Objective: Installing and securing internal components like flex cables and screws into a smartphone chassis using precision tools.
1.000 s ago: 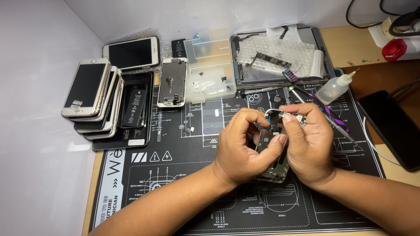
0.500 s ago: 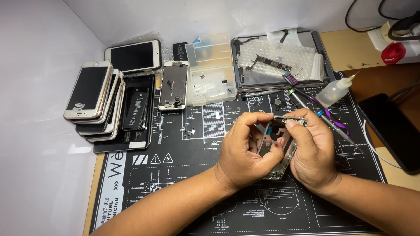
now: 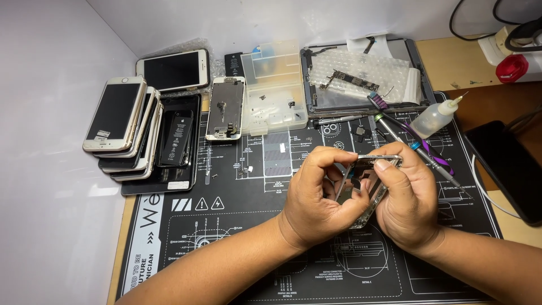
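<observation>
Phone frame [image 3: 368,182], stripped and silvery, held tilted just above the middle of the black repair mat [image 3: 226,226], between both hands. Left hand [image 3: 317,199] cupped under the frame's left side, thumb and forefinger curled in and pinched together at its upper edge; cannot tell whether a small part sits in that pinch. Right hand [image 3: 409,206] wrapped round the frame's right side, thumb pressed flat on the top rim.

Probably fine work inside the open shell, so:

- Brace both wrists on the mat to steady the pinch.
- Grip by the metal rim only, never by the loose cables inside.
- Hold low over the mat, so that anything dropped lands on it and not off the edge.
- Pull or press straight, without twisting; thin flex parts likely to tear.
- Mind the screwdrivers [image 3: 395,133] and the squeeze bottle [image 3: 435,117] lying at the mat's upper right, just beyond the right hand: easy to knock with a knuckle.

At the mat's top edge: clear parts box [image 3: 274,85], and a tray [image 3: 420,85] with bubble wrap and a circuit board. On the mat's upper left: stack of phones [image 3: 121,124], with an opened phone [image 3: 226,107] just beside it. Off the mat's right edge: dark phone [image 3: 508,169], well apart from the hands.
</observation>
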